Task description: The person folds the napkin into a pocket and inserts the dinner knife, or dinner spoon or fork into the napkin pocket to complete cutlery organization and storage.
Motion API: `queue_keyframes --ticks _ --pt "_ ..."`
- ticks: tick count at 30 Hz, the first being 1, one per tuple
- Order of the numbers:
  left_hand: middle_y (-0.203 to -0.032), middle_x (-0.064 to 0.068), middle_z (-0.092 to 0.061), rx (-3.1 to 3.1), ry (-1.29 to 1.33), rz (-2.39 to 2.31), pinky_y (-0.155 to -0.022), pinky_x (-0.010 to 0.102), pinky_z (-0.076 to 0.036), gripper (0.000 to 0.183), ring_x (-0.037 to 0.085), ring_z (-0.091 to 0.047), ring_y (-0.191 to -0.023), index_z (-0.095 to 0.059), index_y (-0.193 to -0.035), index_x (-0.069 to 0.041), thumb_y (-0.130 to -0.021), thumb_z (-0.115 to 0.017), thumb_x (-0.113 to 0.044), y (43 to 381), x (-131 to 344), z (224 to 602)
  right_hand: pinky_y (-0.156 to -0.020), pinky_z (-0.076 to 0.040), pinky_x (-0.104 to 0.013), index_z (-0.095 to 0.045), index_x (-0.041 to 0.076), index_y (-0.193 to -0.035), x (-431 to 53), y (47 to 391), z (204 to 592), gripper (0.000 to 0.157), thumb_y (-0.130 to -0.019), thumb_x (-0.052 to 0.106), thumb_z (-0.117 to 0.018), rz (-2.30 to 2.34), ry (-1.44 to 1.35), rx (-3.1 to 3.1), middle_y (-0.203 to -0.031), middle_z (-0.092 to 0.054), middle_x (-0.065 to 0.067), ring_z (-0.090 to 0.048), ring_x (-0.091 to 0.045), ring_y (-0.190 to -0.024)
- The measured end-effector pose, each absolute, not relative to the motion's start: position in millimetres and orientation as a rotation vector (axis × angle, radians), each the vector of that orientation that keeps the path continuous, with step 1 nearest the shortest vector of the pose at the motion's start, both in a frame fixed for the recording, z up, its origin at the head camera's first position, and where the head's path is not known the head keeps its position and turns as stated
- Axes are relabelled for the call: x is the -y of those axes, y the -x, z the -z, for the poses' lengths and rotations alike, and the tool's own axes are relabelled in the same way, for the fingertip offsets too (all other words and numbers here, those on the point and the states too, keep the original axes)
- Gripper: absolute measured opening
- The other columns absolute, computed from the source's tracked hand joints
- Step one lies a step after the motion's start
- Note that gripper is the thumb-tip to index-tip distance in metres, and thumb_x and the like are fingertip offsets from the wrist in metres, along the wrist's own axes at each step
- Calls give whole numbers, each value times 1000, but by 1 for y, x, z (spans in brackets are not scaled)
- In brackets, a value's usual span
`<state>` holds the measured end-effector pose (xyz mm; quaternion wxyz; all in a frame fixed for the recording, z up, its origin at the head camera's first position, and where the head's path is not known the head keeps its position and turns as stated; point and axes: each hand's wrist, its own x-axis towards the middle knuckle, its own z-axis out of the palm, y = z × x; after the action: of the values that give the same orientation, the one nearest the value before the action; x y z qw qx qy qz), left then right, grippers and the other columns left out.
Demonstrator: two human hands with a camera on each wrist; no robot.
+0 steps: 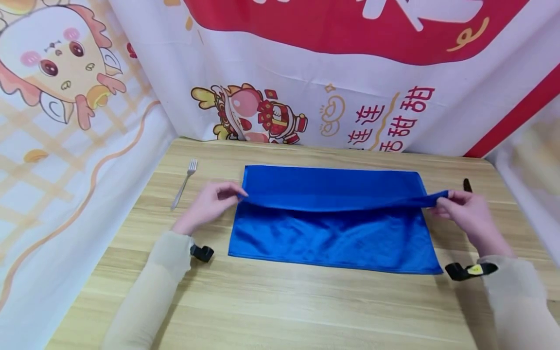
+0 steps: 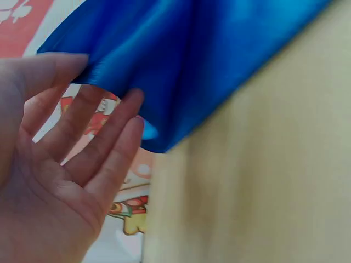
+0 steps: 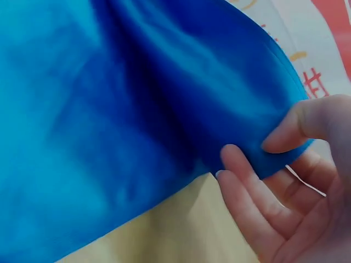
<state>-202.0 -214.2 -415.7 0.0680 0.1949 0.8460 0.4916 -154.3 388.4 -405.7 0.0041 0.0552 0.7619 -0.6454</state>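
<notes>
A shiny blue satin cloth (image 1: 332, 243) lies spread on the wooden table, with one edge lifted in a long sagging fold across its middle. At the left end of that fold, my left hand (image 1: 213, 203) pinches the cloth's corner between thumb and fingers. My right hand (image 1: 471, 214) grips the opposite corner and holds it a little above the table. In the left wrist view, the thumb presses on the hem of the cloth (image 2: 181, 49) while the lower fingers stay extended. The right wrist view shows the thumb on top of the cloth (image 3: 120, 142), fingers underneath.
A silver fork (image 1: 184, 183) lies left of the cloth on the wooden table (image 1: 306, 311). Beyond my right hand a dark narrow object (image 1: 467, 185) is partly hidden. Printed white curtains (image 1: 280, 63) hang along the back and sides.
</notes>
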Motion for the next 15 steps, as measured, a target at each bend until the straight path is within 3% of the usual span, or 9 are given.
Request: queue_keyframes --ticks 3,7,12,15 --pt "-111 1 -72 -2534 -614 -1376 -89 36 -53 20 21 -64 -103 -77 -103 -15 -97 -64 -1 193 216 422 -69 -57 -21 -65 -3 -98 -394 144 416 10 -100 7 -64 1703 -137 -2545 -88 -72 8 -73 -11 -75" --pt "-100 -1 -71 -2505 -649 -1261 -74 34 -51 16 23 -61 -85 -78 -100 -18 -95 -71 -6 183 217 426 -73 -58 -26 -67 -7 -117 -399 134 424 30 -101 19 -67 1396 -70 -2592 -104 -72 -1 -71 -15 -84" --pt "-97 -5 -70 -2472 -701 -1167 -66 33 -46 11 24 -56 -77 -78 -98 -23 -94 -76 -13 176 217 429 -72 -59 -33 -70 -6 -115 -399 127 428 27 -99 16 -69 1292 8 -2544 -115 -69 -15 -68 -13 -87" --pt "-96 -6 -70 -2466 -723 -1158 -68 33 -48 12 22 -58 -78 -78 -95 -23 -93 -77 -11 173 217 431 -71 -59 -33 -73 -5 -112 -397 124 428 24 -99 15 -70 1264 46 -2551 -112 -71 -16 -68 -13 -86"
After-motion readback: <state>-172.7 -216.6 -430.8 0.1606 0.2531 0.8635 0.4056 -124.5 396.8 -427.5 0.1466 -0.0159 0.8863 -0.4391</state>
